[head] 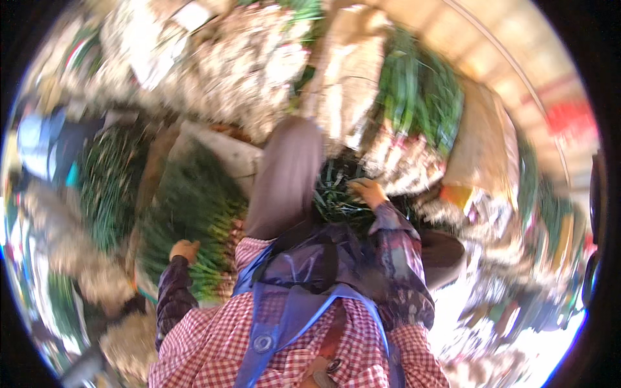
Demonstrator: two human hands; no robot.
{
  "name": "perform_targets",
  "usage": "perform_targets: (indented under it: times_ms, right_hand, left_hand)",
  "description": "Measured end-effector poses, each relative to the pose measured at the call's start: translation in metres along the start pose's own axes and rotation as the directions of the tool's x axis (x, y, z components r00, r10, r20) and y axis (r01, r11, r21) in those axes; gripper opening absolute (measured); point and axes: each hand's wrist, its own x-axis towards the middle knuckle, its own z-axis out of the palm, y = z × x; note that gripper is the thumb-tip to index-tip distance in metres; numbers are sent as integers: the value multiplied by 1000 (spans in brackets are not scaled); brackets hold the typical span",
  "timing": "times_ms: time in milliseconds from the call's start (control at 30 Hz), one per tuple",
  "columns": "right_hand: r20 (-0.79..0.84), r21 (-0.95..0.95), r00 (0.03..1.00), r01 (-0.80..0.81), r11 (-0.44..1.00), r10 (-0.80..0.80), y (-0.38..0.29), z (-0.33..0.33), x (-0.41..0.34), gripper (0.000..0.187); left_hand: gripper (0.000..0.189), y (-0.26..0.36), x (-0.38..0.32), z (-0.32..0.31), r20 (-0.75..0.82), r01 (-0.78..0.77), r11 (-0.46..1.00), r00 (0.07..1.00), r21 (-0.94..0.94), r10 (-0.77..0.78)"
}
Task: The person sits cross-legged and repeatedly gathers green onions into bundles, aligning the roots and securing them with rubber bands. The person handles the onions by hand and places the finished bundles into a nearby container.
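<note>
To my left lies a large bed of long green onion-like stalks [189, 194], with pale pinkish bases along the edge by my body. My left hand [184, 250] rests over it, fingers curled; blur hides whether any stalks are gripped. Between my knees is a darker heap of green leaves [339, 194]. My right hand [369, 192] reaches onto that heap with bent fingers, and its hold is unclear. Just beyond the right hand are the pale, rooty ends [402, 162] of another green bundle [419, 92].
A raised knee [286, 169] stands between my hands. Brown sheets [480, 140] lie beside the bundles at right. Pale rooty piles [242, 68] spread ahead. Another person [48, 143] is at far left beside dark green stalks [114, 179]. A blue apron [276, 310] covers my front.
</note>
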Motion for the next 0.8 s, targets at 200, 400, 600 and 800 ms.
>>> perform_targets:
  times_ms: [200, 400, 600, 800]
  right_hand:
    - [-369, -168, 918, 88, 982, -145, 65, -55, -23, 28]
    - [-873, -216, 447, 3, 976, -195, 22, -108, -63, 22]
    - [-897, -268, 432, -351, 897, -99, 17, -173, -44, 32]
    - [-823, -149, 566, -132, 980, -49, 10, -143, -44, 32]
  left_hand:
    - [25, 329, -113, -117, -548, -800, 131, 510, -586, 663]
    - [42, 493, -230, -64, -217, -657, -39, 192, -753, 957]
    - [26, 557, -235, 79, 414, -251, 419, 76, -872, 907]
    - [43, 581, -220, 130, 402, -393, 432, 160, -812, 901]
